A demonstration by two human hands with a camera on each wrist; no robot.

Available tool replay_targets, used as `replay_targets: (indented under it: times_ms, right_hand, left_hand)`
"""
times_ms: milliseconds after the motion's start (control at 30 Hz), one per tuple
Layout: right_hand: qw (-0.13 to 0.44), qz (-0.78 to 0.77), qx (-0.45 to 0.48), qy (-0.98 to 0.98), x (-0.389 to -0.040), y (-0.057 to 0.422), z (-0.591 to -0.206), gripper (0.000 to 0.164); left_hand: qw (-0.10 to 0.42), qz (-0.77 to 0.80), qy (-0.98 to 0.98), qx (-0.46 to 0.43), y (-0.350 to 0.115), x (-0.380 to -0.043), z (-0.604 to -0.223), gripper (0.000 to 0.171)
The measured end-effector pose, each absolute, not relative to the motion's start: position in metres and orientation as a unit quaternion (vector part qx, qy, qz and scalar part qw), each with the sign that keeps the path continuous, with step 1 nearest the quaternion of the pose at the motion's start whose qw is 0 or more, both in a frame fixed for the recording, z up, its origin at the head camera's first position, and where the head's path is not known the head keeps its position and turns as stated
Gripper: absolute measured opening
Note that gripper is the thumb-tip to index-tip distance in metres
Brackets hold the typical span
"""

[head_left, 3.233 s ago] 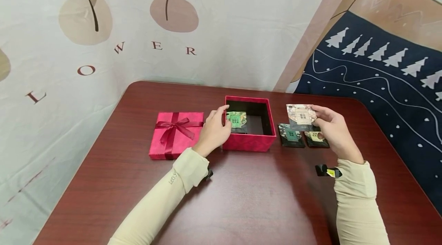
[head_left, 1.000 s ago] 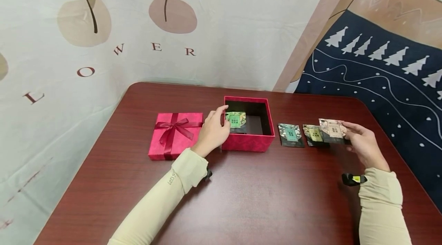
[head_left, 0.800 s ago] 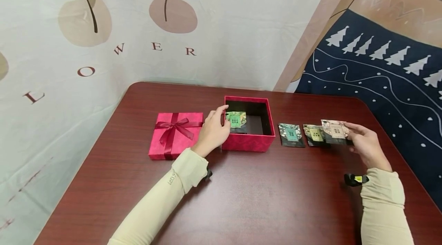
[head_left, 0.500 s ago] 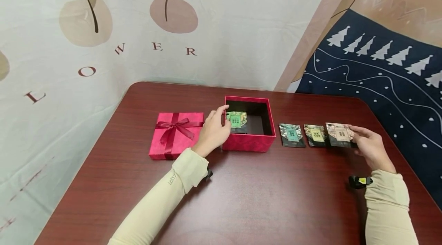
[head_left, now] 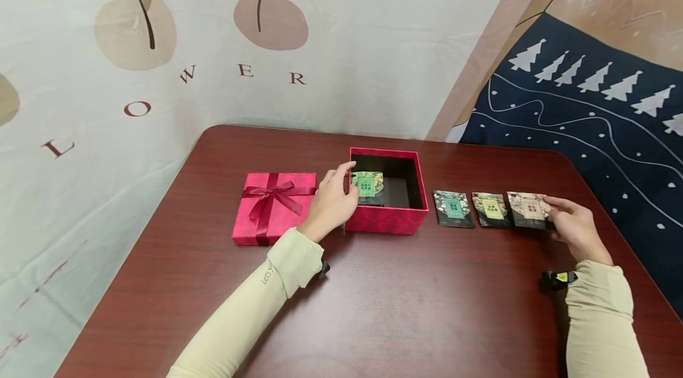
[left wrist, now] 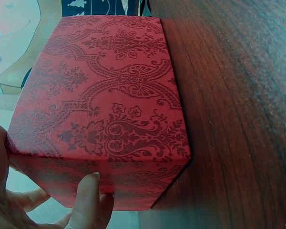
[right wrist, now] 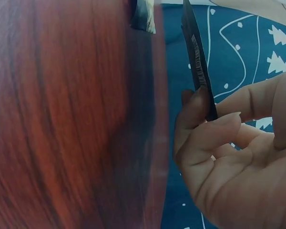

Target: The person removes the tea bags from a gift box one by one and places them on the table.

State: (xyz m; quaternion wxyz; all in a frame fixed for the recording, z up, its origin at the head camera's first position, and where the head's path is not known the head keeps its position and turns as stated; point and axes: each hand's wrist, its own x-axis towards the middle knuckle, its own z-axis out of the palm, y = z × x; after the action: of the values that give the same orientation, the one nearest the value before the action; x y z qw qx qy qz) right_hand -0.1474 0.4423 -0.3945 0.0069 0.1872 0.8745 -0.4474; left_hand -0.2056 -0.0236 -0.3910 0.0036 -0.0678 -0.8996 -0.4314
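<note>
In the head view, my left hand [head_left: 333,197] grips the left wall of an open red gift box [head_left: 384,221], thumb at the rim. The left wrist view shows fingers [left wrist: 86,200] against the patterned outside of the box [left wrist: 119,95]. A green-labelled sachet [head_left: 369,187] leans inside the box. At the right, my right hand [head_left: 578,227] pinches the right edge of a pink-labelled sachet [head_left: 528,209]. Seen edge-on in the right wrist view, that sachet [right wrist: 196,57] is between thumb and fingers. Left of it lie a yellow-green-labelled sachet [head_left: 490,209] and a teal-labelled sachet [head_left: 453,209].
Left of the box lies its red lid [head_left: 245,218] with a ribbon bow [head_left: 272,193]. Everything stands on a dark red-brown wooden table [head_left: 405,301]. A white printed cloth [head_left: 363,28] and a navy tree-patterned cloth [head_left: 587,111] hang behind the table.
My right hand has carried the pink-labelled sachet rightward and lowered it to the right end of the row, beside the yellow-green-labelled sachet. My left hand has stayed on the box.
</note>
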Motion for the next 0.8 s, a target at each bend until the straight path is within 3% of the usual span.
replay_targets:
  times_ms: [800]
  right_hand:
    - [0.001, -0.437, 0.198, 0.877, -0.153, 0.451, -0.405, 0.059]
  left_hand:
    - [0.007, -0.429, -0.901, -0.067, -0.023, -0.206, -0.392, 0.054]
